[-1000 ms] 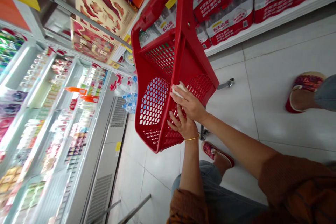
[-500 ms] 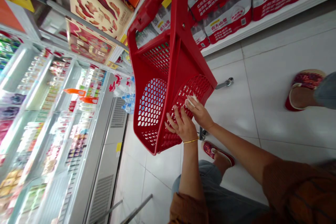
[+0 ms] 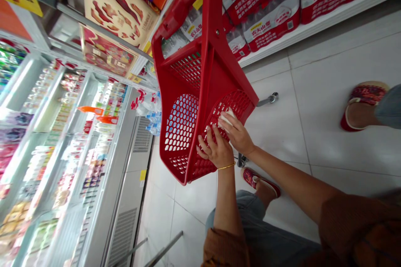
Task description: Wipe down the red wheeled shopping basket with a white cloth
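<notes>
Chilled display fridge [image 3: 72, 142] off at 9 o'clock. Red shopping basket [image 3: 208, 71] sits dead center, tilted. Left hand [image 3: 216, 150] is half open, fingers spread on the mesh, not gripping anything I can see. Right hand [image 3: 236, 133] is curled, pinching some white thing [image 3: 227, 117] against the mesh. Bottled water packs [image 3: 269, 12] at 1 o'clock, slipper [image 3: 365, 104] at 3.

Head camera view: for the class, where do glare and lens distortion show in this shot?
Head view: harsh white glare streaks along the refrigerated display case; a softer sheen lies on the floor tiles; wide-angle distortion tilts and bends the case's lines, while the red plastic shopping basket, left hand and right hand look fairly sharp.
</notes>
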Tool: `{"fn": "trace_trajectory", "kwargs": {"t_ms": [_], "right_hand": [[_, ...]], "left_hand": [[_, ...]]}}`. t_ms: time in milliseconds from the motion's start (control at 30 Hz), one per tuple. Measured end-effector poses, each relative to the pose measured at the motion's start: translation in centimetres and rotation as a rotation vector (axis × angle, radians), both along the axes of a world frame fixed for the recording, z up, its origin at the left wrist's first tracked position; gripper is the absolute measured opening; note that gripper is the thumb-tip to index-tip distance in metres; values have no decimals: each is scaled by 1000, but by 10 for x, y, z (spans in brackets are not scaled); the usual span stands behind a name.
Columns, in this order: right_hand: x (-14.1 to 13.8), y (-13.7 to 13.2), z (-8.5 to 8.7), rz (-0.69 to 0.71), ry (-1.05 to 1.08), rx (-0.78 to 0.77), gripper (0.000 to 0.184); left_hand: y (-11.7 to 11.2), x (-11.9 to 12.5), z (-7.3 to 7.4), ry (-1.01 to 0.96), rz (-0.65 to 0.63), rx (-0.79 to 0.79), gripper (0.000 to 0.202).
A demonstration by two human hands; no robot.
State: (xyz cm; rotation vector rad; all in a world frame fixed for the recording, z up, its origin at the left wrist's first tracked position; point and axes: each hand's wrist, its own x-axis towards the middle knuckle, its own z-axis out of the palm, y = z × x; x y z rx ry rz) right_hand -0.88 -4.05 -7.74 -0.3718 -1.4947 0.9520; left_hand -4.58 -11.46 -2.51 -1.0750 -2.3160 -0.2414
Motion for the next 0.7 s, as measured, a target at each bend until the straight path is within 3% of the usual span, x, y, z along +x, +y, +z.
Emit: {"fn": "trace_trajectory", "kwargs": {"t_ms": [133, 233, 367, 700], "right_hand": [[-10, 21, 33, 5, -2, 99, 45], [-19, 31, 36, 58, -67, 164, 47], [-21, 30, 17, 71, -93, 131, 48], [-18, -8, -52, 39, -87, -27, 49]], "left_hand": [[3, 0, -2, 13, -3, 34, 37], [6, 3, 0, 9, 14, 43, 37], [11, 7, 2, 15, 49, 41, 36], [6, -6, -2, 9, 62, 86, 32]]}}
